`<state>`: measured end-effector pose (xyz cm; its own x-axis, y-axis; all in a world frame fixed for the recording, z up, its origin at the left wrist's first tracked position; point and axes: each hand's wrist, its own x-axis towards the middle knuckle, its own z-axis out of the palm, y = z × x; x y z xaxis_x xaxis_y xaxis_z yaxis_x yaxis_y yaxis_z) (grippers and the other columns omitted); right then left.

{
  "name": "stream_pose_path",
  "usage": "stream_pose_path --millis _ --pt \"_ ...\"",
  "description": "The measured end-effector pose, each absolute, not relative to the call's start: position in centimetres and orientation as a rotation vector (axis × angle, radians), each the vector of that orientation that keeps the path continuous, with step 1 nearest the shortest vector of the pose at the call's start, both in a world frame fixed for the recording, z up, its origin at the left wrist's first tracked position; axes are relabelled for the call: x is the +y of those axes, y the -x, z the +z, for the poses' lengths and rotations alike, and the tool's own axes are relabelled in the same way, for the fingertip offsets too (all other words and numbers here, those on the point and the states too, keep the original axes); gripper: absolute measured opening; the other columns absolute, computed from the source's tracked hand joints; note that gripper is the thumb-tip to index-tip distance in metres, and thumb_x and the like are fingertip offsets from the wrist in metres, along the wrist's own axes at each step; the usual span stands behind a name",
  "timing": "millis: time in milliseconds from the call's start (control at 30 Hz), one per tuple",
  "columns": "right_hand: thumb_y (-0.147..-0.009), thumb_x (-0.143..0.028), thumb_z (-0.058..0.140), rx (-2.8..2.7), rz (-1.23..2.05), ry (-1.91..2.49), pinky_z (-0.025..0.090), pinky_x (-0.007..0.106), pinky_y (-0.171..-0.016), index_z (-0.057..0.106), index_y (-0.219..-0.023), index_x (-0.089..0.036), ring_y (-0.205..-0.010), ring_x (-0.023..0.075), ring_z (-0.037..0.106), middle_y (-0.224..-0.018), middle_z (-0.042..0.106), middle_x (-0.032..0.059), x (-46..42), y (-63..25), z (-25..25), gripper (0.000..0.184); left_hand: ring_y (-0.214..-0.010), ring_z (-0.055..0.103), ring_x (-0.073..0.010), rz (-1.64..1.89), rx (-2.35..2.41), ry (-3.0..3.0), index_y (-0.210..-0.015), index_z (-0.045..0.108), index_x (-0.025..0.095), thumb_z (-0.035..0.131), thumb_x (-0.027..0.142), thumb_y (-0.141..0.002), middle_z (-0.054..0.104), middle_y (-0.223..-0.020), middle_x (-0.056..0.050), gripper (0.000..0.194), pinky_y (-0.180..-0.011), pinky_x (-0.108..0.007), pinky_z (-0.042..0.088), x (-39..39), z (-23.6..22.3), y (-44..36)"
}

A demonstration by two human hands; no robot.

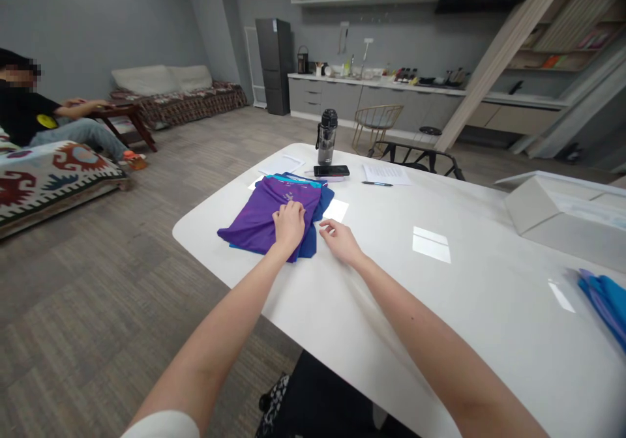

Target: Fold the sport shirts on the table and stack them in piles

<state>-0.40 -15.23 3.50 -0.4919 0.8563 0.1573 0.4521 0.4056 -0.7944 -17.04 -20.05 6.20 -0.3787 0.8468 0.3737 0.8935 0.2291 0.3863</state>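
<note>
A folded purple shirt (260, 213) with a small pale print lies on top of a stack at the left end of the white table (376, 281). Beneath it, blue folded clothes (309, 246) stick out at the right and front, and a light blue edge shows at the back. My left hand (290, 224) is on the shirt's right half, its fingers bent and closed on the purple cloth. Just right of the stack, my right hand (341, 242) rests low over the table, fingers slightly curled and apart, with nothing visible in them.
Behind the stack stand a dark water bottle (327, 138), a phone (331, 171), a pen (377, 184) and papers (388, 175). At right are a white box (552, 213) and more blue cloth (606, 301). A person (29, 109) sits far left.
</note>
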Motion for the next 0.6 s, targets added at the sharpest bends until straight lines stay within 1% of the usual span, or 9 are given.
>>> stream_pose_path --millis 100,133,167,233,300,367,467,600 --pt "-0.089 -0.030 0.063 -2.032 0.927 1.086 0.051 0.031 -0.074 0.056 -0.140 -0.025 -0.064 0.0140 0.058 -0.097 0.068 0.0001 -15.2 -2.5 3.1 0.052 -0.114 0.057 -0.0251 -0.980 -2.305 1.854 -0.102 0.061 0.025 0.045 0.025 -0.105 0.067 -0.115 -0.007 0.017 -0.108 -0.044 0.035 -19.9 5.9 13.1" --pt "-0.088 -0.030 0.062 -2.011 0.904 1.090 0.051 0.032 -0.074 0.052 -0.145 -0.026 -0.062 0.0135 0.057 -0.099 0.067 0.0006 -15.0 -3.8 2.9 0.058 -0.114 0.057 -0.0241 -1.031 -2.288 1.913 -0.101 0.061 0.025 0.045 0.025 -0.105 0.067 -0.114 -0.006 0.016 -0.111 -0.045 0.033 -19.6 5.5 11.4" --pt "-0.088 -0.030 0.062 -1.998 0.872 1.103 0.051 0.032 -0.074 0.051 -0.146 -0.025 -0.061 0.0133 0.055 -0.101 0.066 0.0014 -14.8 -5.3 2.6 0.060 -0.114 0.058 -0.0234 -1.087 -2.272 1.980 -0.101 0.060 0.025 0.045 0.024 -0.105 0.067 -0.114 -0.006 0.016 -0.113 -0.047 0.031 -19.2 5.1 9.6" --pt "-0.087 -0.030 0.061 -1.998 0.789 1.160 0.051 0.033 -0.076 0.060 -0.138 -0.022 -0.064 0.0143 0.055 -0.101 0.065 0.0033 -14.1 -8.8 1.9 0.051 -0.114 0.058 -0.0235 -1.206 -2.229 2.142 -0.101 0.060 0.025 0.043 0.024 -0.105 0.067 -0.115 -0.006 0.017 -0.116 -0.052 0.028 -18.0 4.1 5.8" --pt "-0.088 -0.030 0.059 -2.002 0.698 1.273 0.049 0.033 -0.077 0.069 -0.120 -0.018 -0.069 0.0165 0.058 -0.099 0.066 0.0056 -13.6 -13.0 1.3 0.035 -0.113 0.060 -0.0243 -1.276 -2.151 2.373 -0.102 0.061 0.024 0.042 0.024 -0.105 0.068 -0.115 -0.008 0.019 -0.114 -0.054 0.031 -16.5 3.1 1.6" --pt "-0.088 -0.030 0.057 -1.989 0.613 1.436 0.048 0.032 -0.078 0.071 -0.105 -0.017 -0.075 0.0184 0.061 -0.098 0.068 0.0075 -13.5 -17.7 1.1 0.025 -0.107 0.063 -0.0228 -1.285 -2.033 2.614 -0.100 0.062 0.023 0.045 0.023 -0.104 0.070 -0.109 -0.008 0.018 -0.111 -0.050 0.038 -15.0 2.3 -2.8" --pt "-0.088 -0.029 0.057 -1.999 0.557 1.663 0.045 0.030 -0.076 0.070 -0.094 -0.017 -0.078 0.0200 0.064 -0.093 0.072 0.0076 -14.7 -25.2 1.4 0.019 -0.098 0.067 -0.0188 -1.243 -1.812 2.929 -0.093 0.066 0.025 0.055 0.021 -0.099 0.073 -0.099 -0.003 0.014 -0.111 -0.044 0.042 -13.9 1.7 -9.6" --pt "-0.087 -0.029 0.059 -2.049 0.659 1.882 0.040 0.028 -0.067 0.068 -0.079 -0.019 -0.076 0.0208 0.065 -0.077 0.071 0.0046 -19.0 -33.9 2.6 0.016 -0.091 0.070 -0.0159 -1.189 -1.446 3.281 -0.080 0.071 0.026 0.069 0.015 -0.089 0.075 -0.091 0.002 0.014 -0.110 -0.039 0.046 -15.3 1.9 -17.6"
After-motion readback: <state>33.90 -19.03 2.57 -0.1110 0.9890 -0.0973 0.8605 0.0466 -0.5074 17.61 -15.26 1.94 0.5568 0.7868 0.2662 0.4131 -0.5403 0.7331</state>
